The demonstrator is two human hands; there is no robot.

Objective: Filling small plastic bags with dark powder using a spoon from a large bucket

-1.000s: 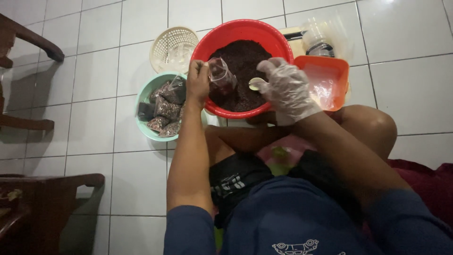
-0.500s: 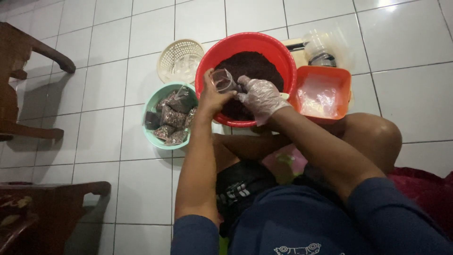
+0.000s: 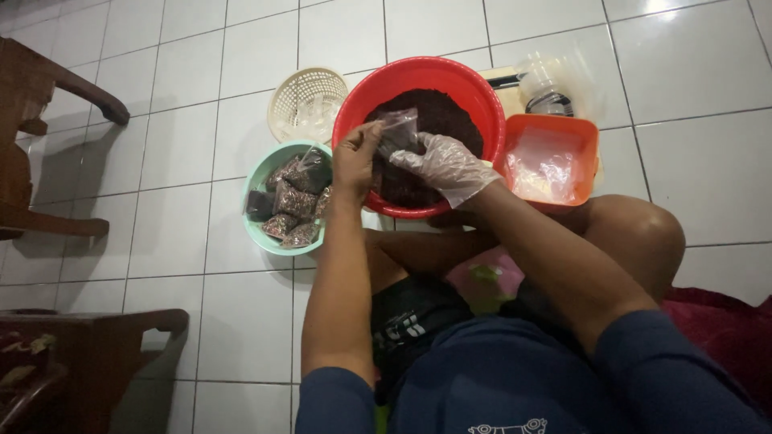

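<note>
Bare left hand (image 3: 356,158) and gloved right hand (image 3: 447,166), both closed on a small clear plastic bag (image 3: 397,131) of dark material, held between them above the red basin (image 3: 483,96) of dark grains. Left of the left hand, green bowl (image 3: 256,180) of filled packets (image 3: 294,199); right of the right hand, orange tub (image 3: 585,133).

Tiled floor (image 3: 201,241) under basins (image 3: 482,96), basket (image 3: 305,100)
</note>
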